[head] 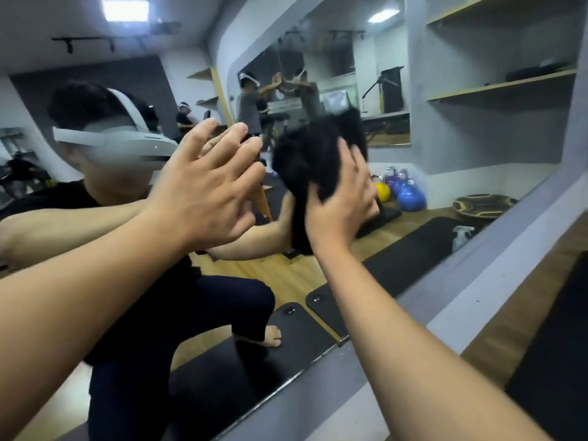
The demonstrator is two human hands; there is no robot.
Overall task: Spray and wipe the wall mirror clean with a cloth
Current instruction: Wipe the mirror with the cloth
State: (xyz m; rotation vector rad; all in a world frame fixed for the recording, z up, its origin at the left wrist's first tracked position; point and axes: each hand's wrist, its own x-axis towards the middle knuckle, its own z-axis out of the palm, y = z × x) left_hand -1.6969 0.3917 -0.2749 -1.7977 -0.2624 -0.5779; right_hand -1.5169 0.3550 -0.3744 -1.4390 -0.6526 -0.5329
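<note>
We find the right hand (342,202) pressing a black cloth (313,160) flat-fingered against the wall mirror (445,154), the left hand (206,186) spread open on it.

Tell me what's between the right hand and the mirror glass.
The black cloth, which the right hand presses flat on the mirror; head view.

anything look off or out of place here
Nothing stands out. The right hand presses the black cloth on the mirror, the left hand rests flat beside it, and the spray bottle's reflection stands upright.
</note>
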